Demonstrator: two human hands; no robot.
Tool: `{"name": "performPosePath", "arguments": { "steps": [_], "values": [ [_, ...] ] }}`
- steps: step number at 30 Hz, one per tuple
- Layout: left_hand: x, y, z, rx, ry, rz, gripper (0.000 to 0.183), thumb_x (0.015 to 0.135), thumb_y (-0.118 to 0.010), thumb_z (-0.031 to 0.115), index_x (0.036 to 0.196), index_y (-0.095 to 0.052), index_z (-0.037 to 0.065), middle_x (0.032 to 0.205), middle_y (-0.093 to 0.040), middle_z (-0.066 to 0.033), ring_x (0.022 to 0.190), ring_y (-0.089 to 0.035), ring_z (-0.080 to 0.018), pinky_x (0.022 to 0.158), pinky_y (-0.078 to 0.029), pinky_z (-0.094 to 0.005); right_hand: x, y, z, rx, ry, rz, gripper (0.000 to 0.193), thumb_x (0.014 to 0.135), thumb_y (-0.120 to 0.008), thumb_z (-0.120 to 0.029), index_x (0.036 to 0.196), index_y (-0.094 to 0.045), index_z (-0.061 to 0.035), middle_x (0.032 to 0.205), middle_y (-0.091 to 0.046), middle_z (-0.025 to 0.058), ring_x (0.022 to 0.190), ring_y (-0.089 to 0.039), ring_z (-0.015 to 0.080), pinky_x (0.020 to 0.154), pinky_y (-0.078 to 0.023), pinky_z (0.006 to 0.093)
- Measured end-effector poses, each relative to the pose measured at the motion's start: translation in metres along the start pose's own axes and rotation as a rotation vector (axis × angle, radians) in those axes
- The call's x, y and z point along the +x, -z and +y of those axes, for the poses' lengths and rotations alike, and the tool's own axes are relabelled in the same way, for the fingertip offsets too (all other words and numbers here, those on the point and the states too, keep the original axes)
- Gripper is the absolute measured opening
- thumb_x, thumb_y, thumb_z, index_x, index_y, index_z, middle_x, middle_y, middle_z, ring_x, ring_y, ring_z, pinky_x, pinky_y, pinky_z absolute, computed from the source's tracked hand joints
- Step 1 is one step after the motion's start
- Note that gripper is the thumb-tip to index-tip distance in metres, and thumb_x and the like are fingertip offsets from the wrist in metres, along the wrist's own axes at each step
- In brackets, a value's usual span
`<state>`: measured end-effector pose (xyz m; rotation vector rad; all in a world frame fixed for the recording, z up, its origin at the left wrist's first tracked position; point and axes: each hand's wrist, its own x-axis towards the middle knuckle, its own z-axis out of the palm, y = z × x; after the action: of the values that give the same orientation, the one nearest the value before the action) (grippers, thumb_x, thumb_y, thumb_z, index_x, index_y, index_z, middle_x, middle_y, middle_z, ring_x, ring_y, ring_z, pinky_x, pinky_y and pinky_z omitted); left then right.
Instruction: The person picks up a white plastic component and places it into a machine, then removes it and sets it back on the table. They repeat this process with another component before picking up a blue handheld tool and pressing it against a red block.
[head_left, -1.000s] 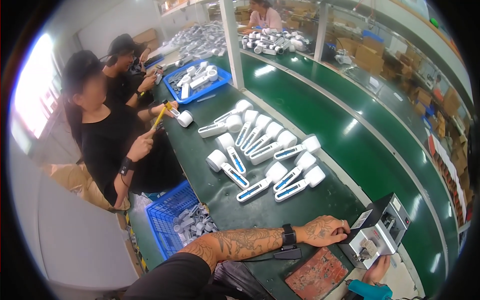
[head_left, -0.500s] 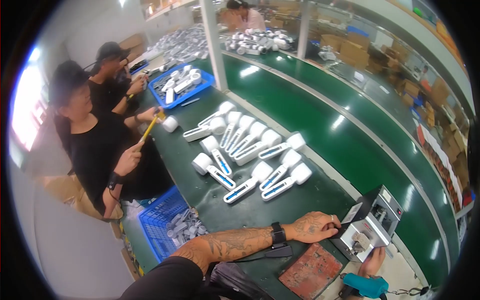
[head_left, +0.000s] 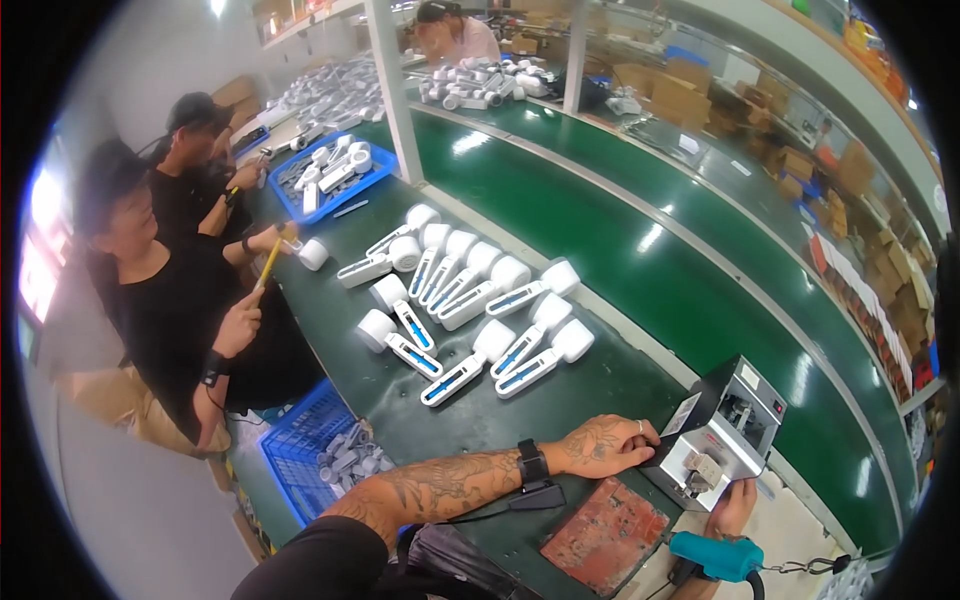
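A small silver and black bench machine stands at the right of the green worktable. My left hand has its fingers curled against the machine's left side; a ring and a black wristband show on that arm. Low at the machine's front right edge, my right hand grips the casing, its fingers partly hidden. A teal power tool hangs on a chain in front of my right wrist. Beside the machine lies a worn reddish plate. Several white handled parts with round heads and blue strips lie farther up the table.
A blue crate of grey parts stands below the table's left edge. Farther off is a blue tray of parts. Along the right runs a green conveyor. At left, a co-worker holds a yellow-handled tool.
My view has turned slightly, so the scene sits farther left. Both hands stay on the machine. The co-worker's hands remain on the yellow-handled tool.
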<state>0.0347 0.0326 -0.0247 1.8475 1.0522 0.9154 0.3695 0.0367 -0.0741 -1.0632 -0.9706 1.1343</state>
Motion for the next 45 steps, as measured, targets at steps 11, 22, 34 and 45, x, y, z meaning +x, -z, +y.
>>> {"name": "performPosePath", "arguments": {
  "steps": [11, 22, 34, 45],
  "values": [
    [-0.003, -0.004, -0.005, -0.027, -0.002, 0.009, 0.027, 0.098, -0.060, 0.027, 0.116, -0.066, 0.007, 0.085, -0.069, -0.0076, 0.074, -0.066, -0.0188, 0.068, -0.053, -0.0341, -0.001, 0.001, -0.002, -0.020, -0.024, -0.021, 0.028, 0.105, -0.050, -0.012, 0.126, -0.055, 0.0051, 0.121, -0.062, 0.0125, 0.107, -0.061, 0.0189, 0.094, -0.048, 0.0309],
    [0.009, 0.007, 0.003, -0.471, 0.059, 0.085, 0.025, 0.101, -0.058, 0.026, 0.114, -0.064, 0.006, 0.086, -0.068, -0.0037, 0.075, -0.064, -0.0128, 0.067, -0.051, -0.0278, 0.004, 0.005, 0.004, 0.018, -0.013, -0.009, 0.027, 0.105, -0.049, -0.012, 0.125, -0.056, 0.0045, 0.115, -0.065, 0.0106, 0.104, -0.062, 0.0179, 0.091, -0.049, 0.0303],
    [0.009, 0.002, 0.026, -0.619, 0.026, 0.041, 0.020, 0.104, -0.055, 0.019, 0.109, -0.063, 0.001, 0.085, -0.065, -0.0023, 0.078, -0.059, -0.0086, 0.069, -0.049, -0.0258, 0.003, 0.016, 0.016, 0.002, -0.029, 0.016, 0.025, 0.103, -0.052, -0.012, 0.123, -0.059, 0.0022, 0.109, -0.064, 0.0065, 0.091, -0.060, 0.0127, 0.080, -0.049, 0.0262],
    [-0.004, -0.018, 0.000, -0.228, 0.017, 0.028, 0.026, 0.101, -0.058, 0.016, 0.124, -0.058, 0.005, 0.080, -0.062, -0.0047, 0.070, -0.059, -0.0130, 0.065, -0.049, -0.0282, -0.005, -0.004, -0.004, -0.021, -0.019, 0.018, 0.029, 0.104, -0.052, -0.014, 0.127, -0.055, 0.0046, 0.118, -0.063, 0.0104, 0.106, -0.061, 0.0170, 0.091, -0.050, 0.0293]
  ]
}}
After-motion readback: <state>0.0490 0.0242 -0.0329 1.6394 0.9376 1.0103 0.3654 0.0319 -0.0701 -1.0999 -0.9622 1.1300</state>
